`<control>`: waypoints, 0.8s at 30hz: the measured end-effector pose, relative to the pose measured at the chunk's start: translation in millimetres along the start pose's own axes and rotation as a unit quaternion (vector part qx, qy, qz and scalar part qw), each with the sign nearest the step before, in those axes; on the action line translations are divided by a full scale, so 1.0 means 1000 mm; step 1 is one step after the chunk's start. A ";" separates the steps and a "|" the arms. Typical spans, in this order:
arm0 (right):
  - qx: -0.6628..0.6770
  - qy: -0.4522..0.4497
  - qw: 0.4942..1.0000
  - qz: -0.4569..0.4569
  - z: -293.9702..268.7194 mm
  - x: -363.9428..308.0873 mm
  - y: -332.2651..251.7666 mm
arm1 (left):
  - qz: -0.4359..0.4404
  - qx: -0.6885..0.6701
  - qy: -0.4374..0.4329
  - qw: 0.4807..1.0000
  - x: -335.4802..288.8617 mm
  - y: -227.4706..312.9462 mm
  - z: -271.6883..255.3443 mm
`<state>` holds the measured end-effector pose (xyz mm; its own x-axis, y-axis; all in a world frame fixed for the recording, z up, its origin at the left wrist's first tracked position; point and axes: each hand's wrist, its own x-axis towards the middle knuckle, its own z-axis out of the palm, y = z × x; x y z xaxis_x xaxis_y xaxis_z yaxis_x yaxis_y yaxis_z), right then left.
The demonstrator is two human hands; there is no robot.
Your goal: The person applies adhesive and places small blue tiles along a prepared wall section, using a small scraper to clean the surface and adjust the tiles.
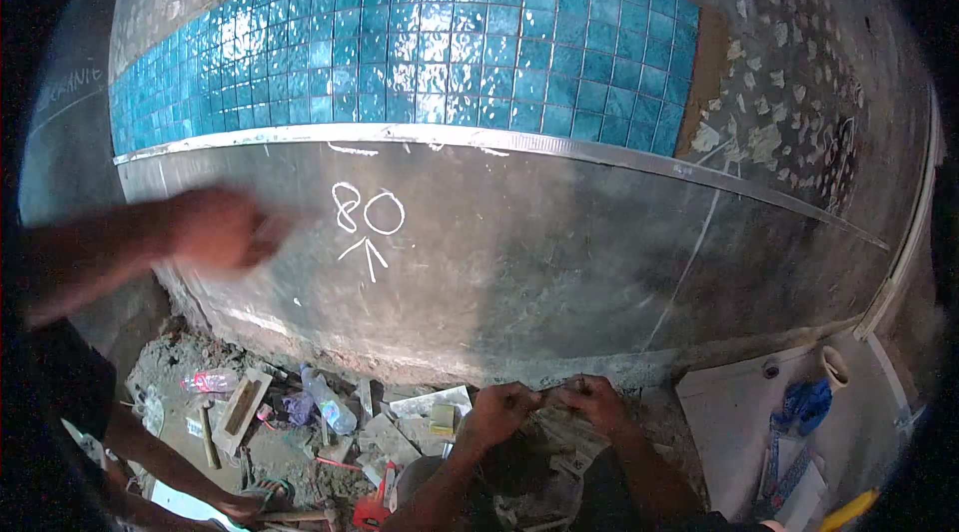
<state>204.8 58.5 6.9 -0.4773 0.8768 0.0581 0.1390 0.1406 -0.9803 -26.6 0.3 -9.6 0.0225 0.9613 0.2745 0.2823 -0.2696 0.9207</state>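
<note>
My left hand [504,409] and my right hand [595,402] are close together low in the middle, in front of the base of the wall. The fingers of both are pinched, nearly tip to tip; whatever lies between them is too small and dark to make out. Up the wall runs a band of glossy blue-green square tiles [375,47], its lower edge on a long pale metal strip [430,135]. Another person's hand [222,232], blurred by motion, reaches in from the left before the bare wall. A second hand [240,508] of a person is low on the left.
White chalk marks [368,214] are on the grey wall. Rubble below holds plastic bottles [335,410], a float [243,410], a hammer [209,440], broken tile pieces and a red tool [372,510]. A pale board [729,412] at right carries a blue bag [805,404].
</note>
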 end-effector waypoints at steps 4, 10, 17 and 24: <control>-0.018 0.024 1.000 -0.005 -0.012 0.002 0.019 | 0.011 -0.044 0.060 0.997 0.027 0.003 -0.017; 0.074 0.046 0.996 0.021 -0.002 -0.001 -0.019 | 0.040 -0.048 0.166 0.984 0.066 -0.035 -0.043; 0.055 0.060 0.997 -0.004 -0.007 0.003 0.000 | -0.012 0.136 0.002 0.991 0.048 -0.104 -0.008; -0.024 0.057 0.993 -0.097 -0.033 0.018 0.046 | 0.000 0.166 -0.053 0.985 0.046 -0.091 -0.006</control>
<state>231.0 96.1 -30.7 -0.3981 0.8773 0.2680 0.0965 0.3306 -0.9388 -56.7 68.7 -78.9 0.1171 0.9667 0.2274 0.5791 -0.2525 0.7752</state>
